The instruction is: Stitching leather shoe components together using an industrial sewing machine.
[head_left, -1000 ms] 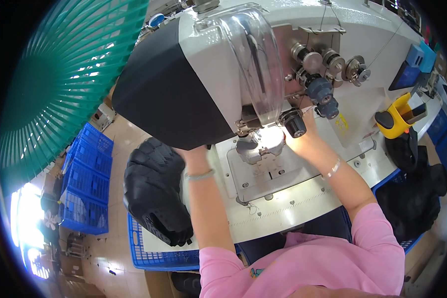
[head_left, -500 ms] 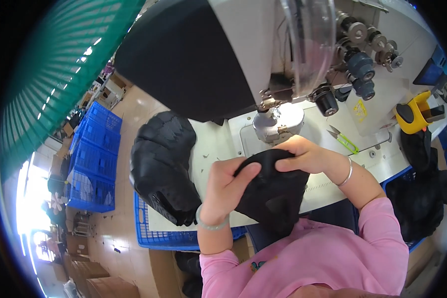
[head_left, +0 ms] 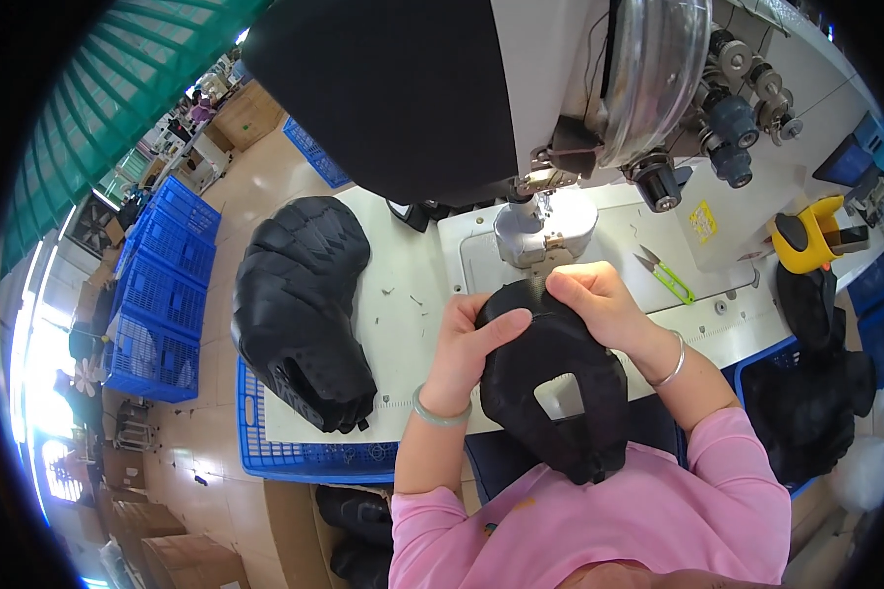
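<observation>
Both my hands grip a black padded fabric piece (head_left: 509, 388) with an oblong opening through its lower half. My left hand (head_left: 467, 344) pinches its upper left edge, thumb on top. My right hand (head_left: 599, 302) holds the upper right edge, its thumb pressing near the top. The piece's far end lies just in front of the sewing machine's needle area (head_left: 548, 231), partly hidden by my fingers. Whether it touches the needle, I cannot tell. Green-handled thread snips (head_left: 666, 277) rest on the machine bed to the right of my right hand.
A stack of black shaped pieces (head_left: 300, 304) lies on the table's left side. Blue crates hold more at the right (head_left: 796, 393) and line the floor at left (head_left: 162, 314). The dark machine head (head_left: 393, 88) overhangs the work. A yellow holder (head_left: 805, 236) stands at right.
The black fabric piece has opened out flatter, and its oblong opening now shows. Both hands keep hold of its far edge. The whole view has shifted slightly.
</observation>
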Demonstrator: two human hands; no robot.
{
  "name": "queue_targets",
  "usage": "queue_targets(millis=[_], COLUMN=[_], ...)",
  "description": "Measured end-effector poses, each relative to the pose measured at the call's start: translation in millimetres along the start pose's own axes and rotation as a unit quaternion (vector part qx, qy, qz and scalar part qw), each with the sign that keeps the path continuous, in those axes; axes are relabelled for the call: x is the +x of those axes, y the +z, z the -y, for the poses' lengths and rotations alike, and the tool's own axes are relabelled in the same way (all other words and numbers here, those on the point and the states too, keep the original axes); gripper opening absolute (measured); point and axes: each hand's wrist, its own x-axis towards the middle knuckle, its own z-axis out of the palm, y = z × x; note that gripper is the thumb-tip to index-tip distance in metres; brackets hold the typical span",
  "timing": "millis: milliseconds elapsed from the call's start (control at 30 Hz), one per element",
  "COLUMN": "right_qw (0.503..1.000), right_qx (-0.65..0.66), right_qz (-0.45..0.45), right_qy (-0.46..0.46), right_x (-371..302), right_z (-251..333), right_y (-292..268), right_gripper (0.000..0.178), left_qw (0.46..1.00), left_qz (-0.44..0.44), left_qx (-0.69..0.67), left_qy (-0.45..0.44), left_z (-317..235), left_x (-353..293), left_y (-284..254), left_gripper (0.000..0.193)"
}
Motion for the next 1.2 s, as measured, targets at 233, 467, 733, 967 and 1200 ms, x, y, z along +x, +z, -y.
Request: queue_targets(millis=[233,467,733,967,1200], right_qw=[0.996,0.996,0.99,0.973,0.924], right_qx=[-0.086,-0.086,-0.089,-0.07,0.071], right_qz=[-0.021,-0.007,0.085,0.2,0.307], right_qy=[-0.017,-0.021,0.065,0.095,0.216], right_x=[1.1,2.3,22.5,66.4,94.0], right_z=[-0.6,1.7,6.5,-23.3,-32.1], right_y=[9.1,18.8,43.1,113.7,133.7], right_gripper=[0.036,0.032,0.023,0.02,0.029], left_qw=[0.999,0.995,0.998,0.971,0.968], left_qz=[0.003,0.003,-0.059,-0.198,-0.189], left_qx=[0.032,-0.101,-0.006,0.122,0.154], left_qy=[0.004,-0.003,0.017,0.049,0.05], left_z=[7.1,14.9,-2.9,-22.6,-34.9], left_x=[-2.4,-7.0,-46.9,-109.9,-136.2], left_y=[-13.3,-29.4,-49.9,-79.6,-91.8], left_gripper=[0.016,0.018,0.015,0.05,0.048])
